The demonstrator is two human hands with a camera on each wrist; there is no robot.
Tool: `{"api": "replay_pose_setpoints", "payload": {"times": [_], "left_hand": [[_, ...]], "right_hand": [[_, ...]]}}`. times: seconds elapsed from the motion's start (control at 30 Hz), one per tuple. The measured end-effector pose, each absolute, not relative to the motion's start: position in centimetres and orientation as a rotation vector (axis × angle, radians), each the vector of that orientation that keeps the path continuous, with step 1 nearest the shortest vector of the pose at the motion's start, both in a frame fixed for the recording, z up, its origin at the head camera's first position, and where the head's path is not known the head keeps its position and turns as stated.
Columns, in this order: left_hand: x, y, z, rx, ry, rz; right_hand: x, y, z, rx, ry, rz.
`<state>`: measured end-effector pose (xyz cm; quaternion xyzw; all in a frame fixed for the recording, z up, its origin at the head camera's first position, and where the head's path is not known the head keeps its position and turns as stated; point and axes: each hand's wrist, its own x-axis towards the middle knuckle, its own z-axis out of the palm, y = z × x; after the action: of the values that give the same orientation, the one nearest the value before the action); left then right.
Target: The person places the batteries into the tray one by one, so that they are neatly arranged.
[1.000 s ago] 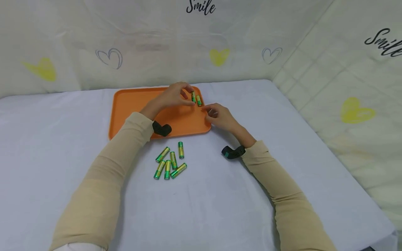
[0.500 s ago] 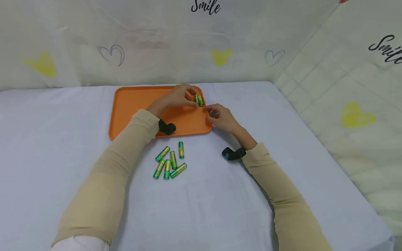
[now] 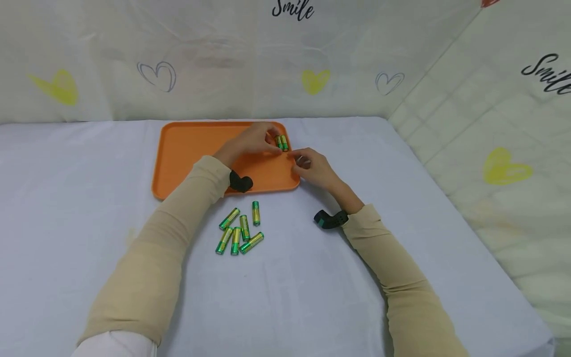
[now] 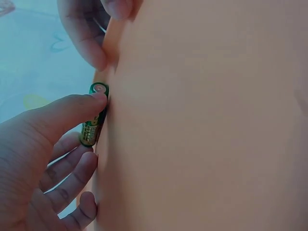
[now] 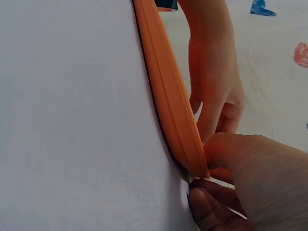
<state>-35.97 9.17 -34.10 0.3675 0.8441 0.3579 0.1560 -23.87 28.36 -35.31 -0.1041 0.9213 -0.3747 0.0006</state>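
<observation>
At the right end of the orange tray (image 3: 192,146), my left hand (image 3: 253,140) pinches a green and gold battery (image 4: 89,134), thumb at one end and a fingertip at the other. A second battery (image 3: 284,143) lies right beside it, along the tray's right wall. My right hand (image 3: 314,166) grips the tray's right rim, its fingers on both sides of the edge. In the right wrist view the tray's outer side (image 5: 171,91) runs down to those fingers (image 5: 202,204). Part of the held battery is hidden behind the left thumb.
Several green and gold batteries (image 3: 245,228) lie loosely grouped on the white tablecloth (image 3: 285,302) in front of the tray. A pale backdrop (image 3: 232,59) with hearts and lettering stands behind the table. Each wrist wears a black band (image 3: 330,219).
My left hand has moved slightly right and down, bringing its battery close against the second one. The right hand stays at the rim. The head view has shifted a little.
</observation>
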Motion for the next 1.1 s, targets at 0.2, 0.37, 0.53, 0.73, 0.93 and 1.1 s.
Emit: {"api": "replay_pose_setpoints", "payload": {"times": [0.2,0.37,0.53,0.73,0.93,1.1], "left_hand": [[-36.0,9.3,-34.1,1.046,2.442,0.984],[-36.2,9.3,-34.1,1.067,2.441,0.949],[-36.3,9.1,-34.0,1.086,2.406,0.949],[-36.0,8.8,-33.9,1.055,2.371,0.989],[-35.8,8.4,-33.8,1.010,2.373,1.013],[-35.8,8.0,-33.6,1.023,2.386,1.019]], "right_hand": [[-23.9,28.2,-35.4,-0.322,2.890,-1.184],[-24.0,28.2,-35.4,-0.326,2.898,-1.180],[-24.0,28.3,-35.8,-0.331,2.908,-1.165],[-24.0,28.4,-36.0,-0.364,2.906,-1.177],[-23.9,28.4,-35.8,-0.353,2.913,-1.163],[-24.0,28.4,-35.7,-0.344,2.915,-1.162]]}}
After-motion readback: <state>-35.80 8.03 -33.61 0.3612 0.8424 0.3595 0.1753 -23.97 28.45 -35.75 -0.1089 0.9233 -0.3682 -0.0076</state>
